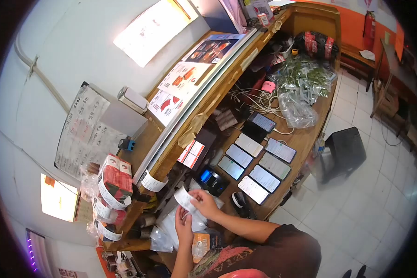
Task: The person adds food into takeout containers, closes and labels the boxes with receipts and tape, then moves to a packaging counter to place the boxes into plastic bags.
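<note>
A curled white printed paper strip (184, 199) is held up over the near end of the wooden desk. My right hand (205, 203) pinches its right edge. Just below, my left hand (184, 222) has its fingers pressed together at the strip's lower end. Behind the strip stands a small black printer (212, 180) with a lit blue screen. A black device (241, 204) lies to the right of my hands. Several phones with lit screens (253, 190) are laid out in rows on the desk. Clear plastic bags (162, 238) lie beneath my hands.
Red boxes (118, 178) wrapped with paper strips stand on the shelf at the left. Farther along the desk (289, 139) are white cables (268, 103) and a heap of green plastic packets (306, 76). A black stool (345, 150) stands on the tiled floor.
</note>
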{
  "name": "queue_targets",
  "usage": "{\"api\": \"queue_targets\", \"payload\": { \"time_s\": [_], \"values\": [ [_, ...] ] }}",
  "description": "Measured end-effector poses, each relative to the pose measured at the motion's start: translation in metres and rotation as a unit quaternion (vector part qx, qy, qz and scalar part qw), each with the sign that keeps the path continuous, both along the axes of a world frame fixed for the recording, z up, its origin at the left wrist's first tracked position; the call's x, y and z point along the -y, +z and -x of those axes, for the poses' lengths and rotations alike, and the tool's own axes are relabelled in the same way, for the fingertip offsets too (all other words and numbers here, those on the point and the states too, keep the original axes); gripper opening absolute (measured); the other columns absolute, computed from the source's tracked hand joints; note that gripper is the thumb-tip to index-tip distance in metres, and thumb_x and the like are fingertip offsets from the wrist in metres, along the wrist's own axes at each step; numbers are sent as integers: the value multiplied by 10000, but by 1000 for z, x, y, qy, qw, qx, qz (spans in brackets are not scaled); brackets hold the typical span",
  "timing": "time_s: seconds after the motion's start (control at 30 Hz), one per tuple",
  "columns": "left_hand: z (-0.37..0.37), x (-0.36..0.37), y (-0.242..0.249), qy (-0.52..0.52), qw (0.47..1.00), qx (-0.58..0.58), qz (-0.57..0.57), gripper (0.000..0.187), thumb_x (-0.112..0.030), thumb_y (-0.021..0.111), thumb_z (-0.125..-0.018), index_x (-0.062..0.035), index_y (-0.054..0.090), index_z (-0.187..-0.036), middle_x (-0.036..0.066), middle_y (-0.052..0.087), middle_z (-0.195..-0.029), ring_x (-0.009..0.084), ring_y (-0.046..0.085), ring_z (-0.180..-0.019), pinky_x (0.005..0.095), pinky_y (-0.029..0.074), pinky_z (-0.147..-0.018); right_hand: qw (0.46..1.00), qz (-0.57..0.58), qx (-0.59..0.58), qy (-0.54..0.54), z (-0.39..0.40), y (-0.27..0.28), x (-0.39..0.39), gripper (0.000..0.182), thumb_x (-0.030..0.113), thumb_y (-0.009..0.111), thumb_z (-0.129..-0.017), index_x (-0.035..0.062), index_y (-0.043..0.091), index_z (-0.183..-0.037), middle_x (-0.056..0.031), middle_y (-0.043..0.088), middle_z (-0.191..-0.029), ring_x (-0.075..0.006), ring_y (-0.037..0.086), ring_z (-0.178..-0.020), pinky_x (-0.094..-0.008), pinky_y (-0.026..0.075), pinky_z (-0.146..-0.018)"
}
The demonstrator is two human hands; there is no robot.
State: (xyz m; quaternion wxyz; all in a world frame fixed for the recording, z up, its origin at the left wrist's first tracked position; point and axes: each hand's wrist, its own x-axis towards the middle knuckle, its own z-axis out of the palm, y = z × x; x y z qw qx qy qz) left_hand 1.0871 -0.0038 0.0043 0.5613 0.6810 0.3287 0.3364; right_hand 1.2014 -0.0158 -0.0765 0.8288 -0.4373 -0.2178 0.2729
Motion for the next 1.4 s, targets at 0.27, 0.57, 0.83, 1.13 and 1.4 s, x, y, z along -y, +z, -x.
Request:
{"api": "queue_targets", "payload": {
  "time_s": [0.27, 0.57, 0.83, 1.13, 1.4],
  "values": [
    [5, -4, -43, -104, 986, -129, -28, 130, -74, 642, -931, 4, 620, -1033, 27, 661, -927, 87, 588, -819, 237, 473, -746, 990, 83, -21, 114, 40, -67, 95, 251, 72, 703, -851, 1, 595, -1066, -2, 632, -817, -60, 566, -711, -248, 477, -654],
    [26, 14, -73, -146, 984, -93, 40, 155, -41, 604, -925, 20, 616, -1067, 59, 678, -995, 106, 612, -894, 259, 488, -817, 971, 175, 103, 122, 43, -87, 128, 378, 27, 647, -845, 8, 573, -1216, -40, 665, -934, -110, 612, -832, -276, 504, -727],
    [55, 20, -130, -257, 941, -173, 139, 155, 8, 598, -827, -27, 615, -977, 36, 664, -936, 113, 601, -862, 259, 474, -797, 966, 254, 36, -30, -3, -67, 170, 423, -6, 611, -869, 12, 563, -1289, -63, 696, -901, -111, 631, -823, -252, 504, -734],
    [42, 63, -137, -482, 841, -239, 62, 328, -158, 728, -845, -18, 633, -1125, 60, 691, -1027, 131, 623, -943, 299, 489, -843, 963, 262, 55, -34, -19, 13, 216, 562, -9, 567, -864, -6, 457, -1415, -59, 661, -813, -131, 645, -767, -269, 518, -740],
    [12, 68, -155, -569, 800, -188, -11, 397, -151, 728, -829, -15, 631, -1189, 93, 700, -1076, 164, 636, -990, 325, 491, -886, 967, 254, 17, -35, 0, 68, 252, 624, 82, 631, -897, 75, 404, -1478, -6, 585, -724, -87, 571, -663, -240, 461, -624]
  ]
}}
